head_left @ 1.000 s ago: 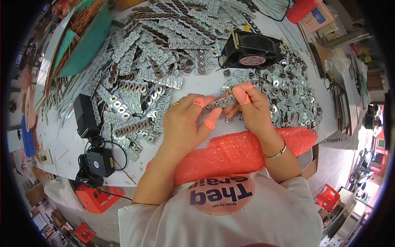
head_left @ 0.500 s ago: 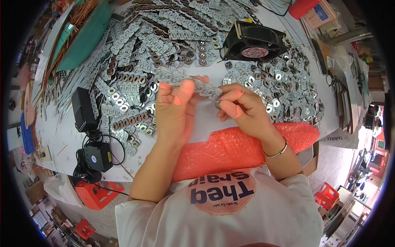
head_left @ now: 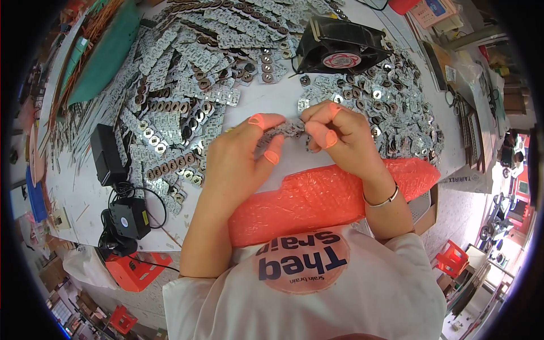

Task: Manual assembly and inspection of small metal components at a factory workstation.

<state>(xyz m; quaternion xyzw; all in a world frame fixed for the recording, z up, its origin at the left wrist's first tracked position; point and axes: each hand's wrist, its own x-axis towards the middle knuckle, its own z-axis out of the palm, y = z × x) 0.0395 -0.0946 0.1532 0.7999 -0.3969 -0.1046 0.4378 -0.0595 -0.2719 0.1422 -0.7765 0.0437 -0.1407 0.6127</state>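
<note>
A grey perforated strip of small plates (head_left: pixel 288 129) is held up between my two hands over the table. My left hand (head_left: pixel 238 156) grips its left part between thumb and fingers. At its right end, my right hand (head_left: pixel 343 133) pinches with thumb and forefinger; whether a separate small piece is in those fingers cannot be made out. Orange finger covers sit on some fingers of both hands. Beyond my left hand lies a heap of similar strips (head_left: pixel 170 107), some carrying round dark or shiny discs. Past my right hand spreads a pile of short loose pieces (head_left: pixel 405 122).
A black fan (head_left: pixel 340 48) stands at the far side, between the piles. Red bubble wrap (head_left: pixel 300 201) lies along the near edge, under my forearms. Black power adapters (head_left: pixel 131 217) with cables rest at the left. Behind them are thin rods and a green sheet (head_left: pixel 110 54).
The strip was slanted and seen at length; now it is nearer level and largely covered by my left hand. That hand has turned, its back now showing. My right hand stays at the strip's right end.
</note>
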